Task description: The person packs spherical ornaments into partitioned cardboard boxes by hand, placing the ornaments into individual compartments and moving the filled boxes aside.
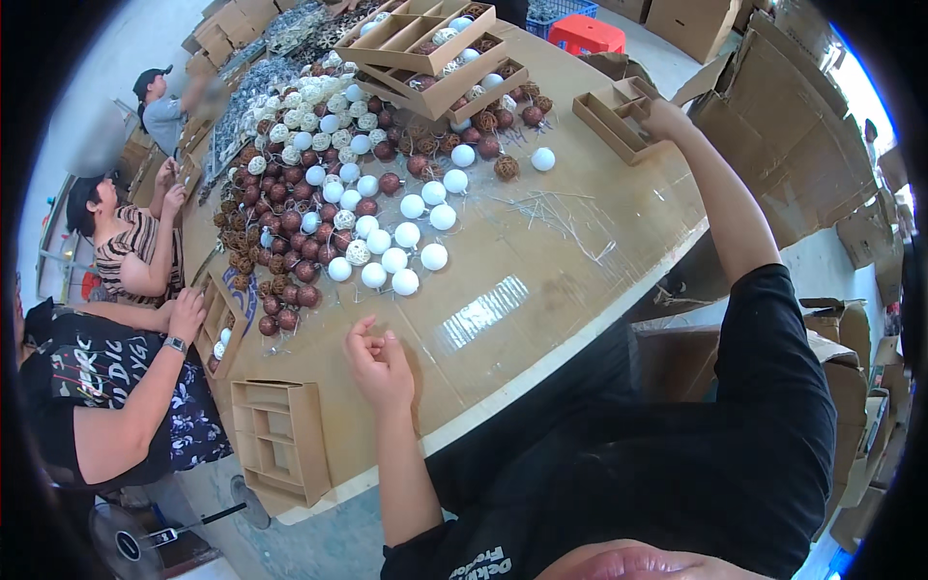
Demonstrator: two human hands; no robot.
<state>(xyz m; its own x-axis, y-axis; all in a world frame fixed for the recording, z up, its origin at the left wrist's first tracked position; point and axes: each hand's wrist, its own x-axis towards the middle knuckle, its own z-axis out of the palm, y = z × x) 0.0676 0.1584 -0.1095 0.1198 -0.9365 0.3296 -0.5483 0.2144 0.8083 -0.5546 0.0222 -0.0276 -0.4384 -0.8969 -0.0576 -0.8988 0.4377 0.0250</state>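
My left hand (379, 360) rests on the brown table (541, 261) with fingers curled loosely and nothing in it, just below a cluster of white balls (406, 246). My right hand (665, 118) reaches far across and grips the edge of an empty cardboard divider tray (616, 118) at the table's far right. A large heap of dark red, brown wicker and white balls (309, 193) covers the table's left and middle.
Stacked divider trays (435, 53) holding balls stand at the back. Another empty tray (280, 437) lies at the near left corner. Other people sit along the left side; one person's hand (186, 314) rests by a tray. Flattened cardboard boxes (802, 145) pile up on the right.
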